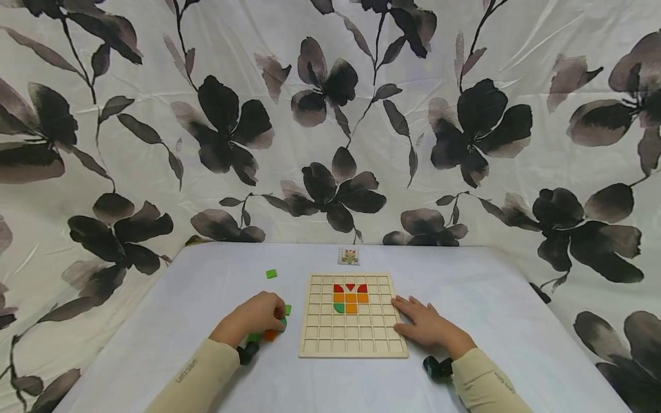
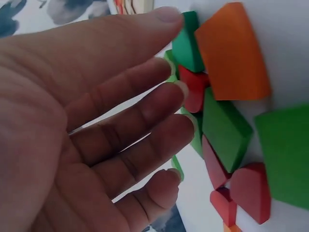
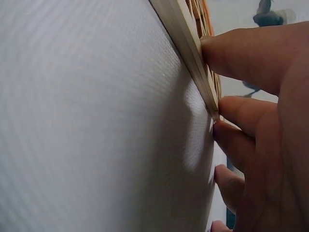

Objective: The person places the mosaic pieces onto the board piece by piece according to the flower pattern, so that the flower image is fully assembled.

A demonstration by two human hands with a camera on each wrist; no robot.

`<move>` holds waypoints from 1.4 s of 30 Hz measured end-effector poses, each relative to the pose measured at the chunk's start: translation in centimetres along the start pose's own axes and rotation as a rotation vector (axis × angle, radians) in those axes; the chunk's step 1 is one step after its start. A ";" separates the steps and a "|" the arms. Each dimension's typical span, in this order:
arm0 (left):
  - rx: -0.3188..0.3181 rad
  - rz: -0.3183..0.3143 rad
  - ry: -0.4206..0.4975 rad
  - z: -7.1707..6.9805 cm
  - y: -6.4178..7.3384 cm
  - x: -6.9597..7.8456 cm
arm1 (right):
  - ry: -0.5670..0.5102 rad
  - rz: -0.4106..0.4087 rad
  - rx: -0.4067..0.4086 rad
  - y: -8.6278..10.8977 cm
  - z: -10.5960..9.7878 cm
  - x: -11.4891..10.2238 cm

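Left hand (image 2: 84, 104) looms, fingers apart, teal piece (image 2: 191, 46) at their one o'clock, wrist view! Right hand (image 1: 431, 327), fingers spread, touches board (image 1: 330, 346).

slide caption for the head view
Left hand at loose coloured pieces, right hand touching the edge of a partly filled grid board.

Bright head view, dimmer wrist views

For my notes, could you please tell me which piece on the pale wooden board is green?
The green quarter-round piece, immediately left of the lowest orange square; others on the board are red or orange.
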State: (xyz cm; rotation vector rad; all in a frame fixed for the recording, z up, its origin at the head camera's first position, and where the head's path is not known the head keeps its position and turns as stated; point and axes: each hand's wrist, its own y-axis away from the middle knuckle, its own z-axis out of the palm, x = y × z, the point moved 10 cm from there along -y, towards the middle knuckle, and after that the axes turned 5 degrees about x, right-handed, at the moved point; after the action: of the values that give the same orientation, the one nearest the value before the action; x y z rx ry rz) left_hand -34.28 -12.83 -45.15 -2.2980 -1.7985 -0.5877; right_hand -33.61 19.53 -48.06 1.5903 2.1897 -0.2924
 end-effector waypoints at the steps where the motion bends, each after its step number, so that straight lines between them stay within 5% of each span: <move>1: 0.004 0.005 -0.007 0.1 0.0 0.0 | 0.003 0.001 0.001 0.0 0.0 0.0; 26: -0.064 0.040 0.004 1.8 -0.5 1.8 | 0.008 -0.003 0.012 0.1 -0.1 0.2; 42: -0.038 0.245 0.140 1.8 -1.6 6.9 | 0.014 -0.003 0.008 -0.1 0.0 0.5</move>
State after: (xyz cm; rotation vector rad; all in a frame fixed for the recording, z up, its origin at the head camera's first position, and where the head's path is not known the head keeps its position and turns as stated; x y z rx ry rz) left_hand -34.04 -5.59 -44.18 -2.3868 -1.4295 -0.7248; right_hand -33.87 19.91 -48.27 1.5975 2.2044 -0.2917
